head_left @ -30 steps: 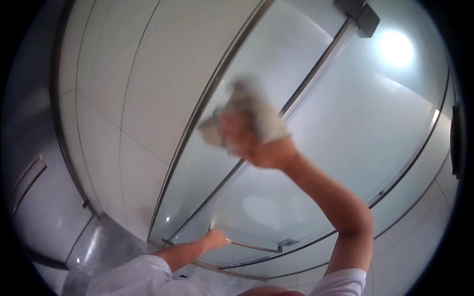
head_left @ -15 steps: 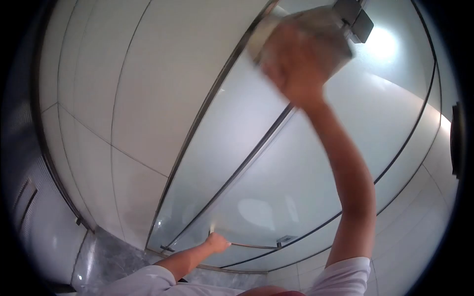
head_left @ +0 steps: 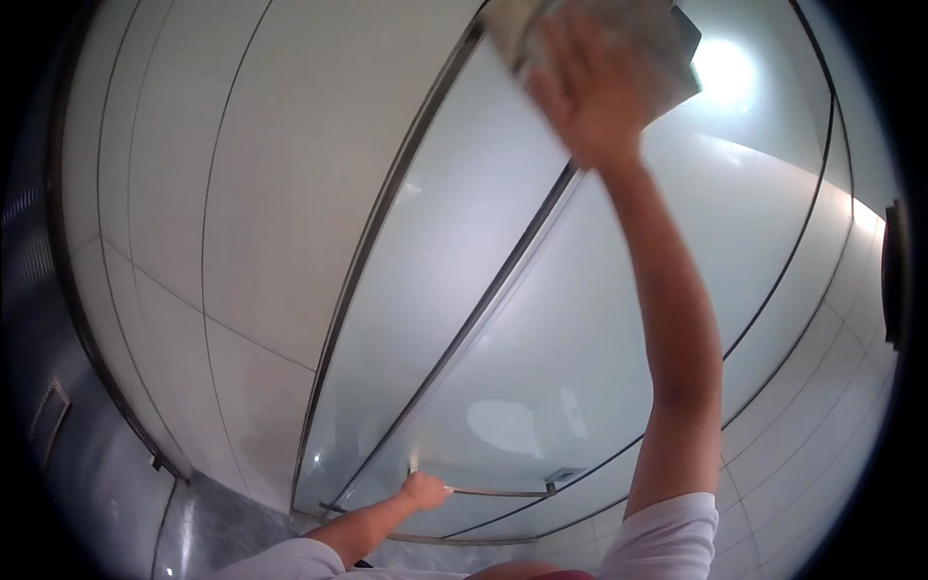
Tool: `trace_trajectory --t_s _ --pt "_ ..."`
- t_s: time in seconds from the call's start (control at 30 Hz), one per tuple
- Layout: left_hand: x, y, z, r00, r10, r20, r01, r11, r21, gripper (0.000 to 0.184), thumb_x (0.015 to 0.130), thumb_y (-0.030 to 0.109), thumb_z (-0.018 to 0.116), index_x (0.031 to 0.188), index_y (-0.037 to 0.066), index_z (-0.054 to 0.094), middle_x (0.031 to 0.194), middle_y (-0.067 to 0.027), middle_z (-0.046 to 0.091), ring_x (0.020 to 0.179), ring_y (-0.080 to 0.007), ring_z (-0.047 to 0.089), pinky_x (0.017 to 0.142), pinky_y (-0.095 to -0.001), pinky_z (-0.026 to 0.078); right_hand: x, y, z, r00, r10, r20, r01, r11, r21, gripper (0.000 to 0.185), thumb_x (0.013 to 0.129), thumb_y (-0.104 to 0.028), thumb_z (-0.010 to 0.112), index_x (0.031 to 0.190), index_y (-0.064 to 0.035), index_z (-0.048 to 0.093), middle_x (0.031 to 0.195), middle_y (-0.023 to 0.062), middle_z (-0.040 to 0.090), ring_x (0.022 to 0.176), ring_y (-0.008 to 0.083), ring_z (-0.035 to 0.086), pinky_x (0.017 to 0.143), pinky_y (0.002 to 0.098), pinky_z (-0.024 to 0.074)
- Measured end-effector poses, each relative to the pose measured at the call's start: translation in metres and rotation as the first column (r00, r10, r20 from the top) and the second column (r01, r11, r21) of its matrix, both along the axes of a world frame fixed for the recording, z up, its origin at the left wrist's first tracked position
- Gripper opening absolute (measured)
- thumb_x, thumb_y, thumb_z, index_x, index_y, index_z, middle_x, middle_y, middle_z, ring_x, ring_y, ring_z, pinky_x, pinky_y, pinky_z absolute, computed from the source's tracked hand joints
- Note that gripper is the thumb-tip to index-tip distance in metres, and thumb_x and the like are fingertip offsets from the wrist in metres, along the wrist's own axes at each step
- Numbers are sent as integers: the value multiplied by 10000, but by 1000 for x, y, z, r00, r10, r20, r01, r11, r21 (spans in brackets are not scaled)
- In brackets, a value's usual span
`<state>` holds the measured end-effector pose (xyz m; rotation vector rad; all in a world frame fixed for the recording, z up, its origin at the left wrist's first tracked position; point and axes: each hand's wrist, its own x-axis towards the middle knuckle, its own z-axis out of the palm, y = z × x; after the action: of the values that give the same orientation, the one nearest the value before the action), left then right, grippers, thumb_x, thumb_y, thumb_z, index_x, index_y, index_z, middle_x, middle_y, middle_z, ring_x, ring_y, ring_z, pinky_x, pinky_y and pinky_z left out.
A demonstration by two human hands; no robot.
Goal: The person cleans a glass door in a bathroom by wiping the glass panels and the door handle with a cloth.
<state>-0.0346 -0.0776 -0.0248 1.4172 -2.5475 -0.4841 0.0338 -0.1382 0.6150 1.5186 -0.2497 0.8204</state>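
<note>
One beige-grey cloth [head_left: 633, 48], probably light, limp and best held mid-sheet, lies under the flat-spread right hand [head_left: 594, 101] toward the frosted glass panel [head_left: 570, 309]'s upper edge, the left hand [head_left: 422, 490] curled round a slim metal bar [head_left: 498, 494].

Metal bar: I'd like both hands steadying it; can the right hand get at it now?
Probably not: the right hand is high up with a cloth, though the metal bar looks mostly unobstructed.
</note>
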Motion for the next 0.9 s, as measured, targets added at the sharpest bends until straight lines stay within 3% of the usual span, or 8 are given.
trace_trajectory --t_s 0.13,0.27,0.37,0.47,0.6,0.67,0.73,0.9 --pt "-7 -3 -20 1000 -19 -1 19 1000 0 496 963 442 399 976 51 703 919 -146 702 840 -324 681 726 -480 528 -24 27 -117 827 22 -562 163 947 277 496 872 -423 557 1330 -236 529 1477 50 390 1390 279 305 1144 482 223" --pt "-5 -12 -31 998 -48 -45 45 997 -69 539 952 487 384 932 54 705 837 -157 699 769 -358 678 713 -493 527 -67 22 -52 949 100 -300 41 901 431 499 866 -367 568 1333 -197 527 1435 82 451 1332 297 406 1129 467 263" --pt "-5 -15 -38 998 -29 -60 24 997 -72 533 951 487 384 919 59 701 834 -159 699 761 -363 679 715 -500 527 -126 -5 42 993 33 115 -29 999 -35 530 906 -306 539 1409 -167 448 1458 103 423 1359 297 367 1129 450 258" --pt "-7 -11 -22 995 -1 -103 -6 997 -71 522 947 485 395 897 62 697 806 -157 697 734 -365 678 696 -507 526 -171 -44 144 918 103 382 -90 995 -51 522 961 -359 439 1442 -159 406 1494 121 360 1377 318 318 1135 439 232" --pt "-1 -6 -20 998 -7 -61 0 994 -113 534 949 478 396 884 46 704 774 -145 698 702 -352 683 656 -496 526 -142 -15 140 718 -186 671 5 965 261 589 1011 -432 278 1496 -98 262 1546 119 265 1394 277 300 1155 401 218" --pt "2 -3 -19 999 -5 -31 1 992 -129 531 948 478 399 875 49 704 766 -145 696 686 -348 681 650 -496 525 -151 -45 125 735 -304 606 525 821 -226 591 1004 -416 320 1485 -75 281 1510 147 331 1339 305 378 1123 373 274" --pt "3 -3 -17 1000 -7 -10 5 989 -147 528 947 478 403 866 51 703 758 -145 694 669 -344 679 643 -496 523 -139 -31 49 930 88 356 -53 993 -107 550 926 -376 486 1435 -182 411 1498 91 365 1380 353 312 1125 502 236" --pt "7 -4 -11 993 -1 -115 -15 990 -140 500 937 477 419 850 77 707 743 -148 687 659 -339 673 644 -505 521 -148 12 -29 988 -127 89 115 985 127 592 894 -426 516 1434 -207 414 1514 92 335 1388 340 306 1115 576 206"
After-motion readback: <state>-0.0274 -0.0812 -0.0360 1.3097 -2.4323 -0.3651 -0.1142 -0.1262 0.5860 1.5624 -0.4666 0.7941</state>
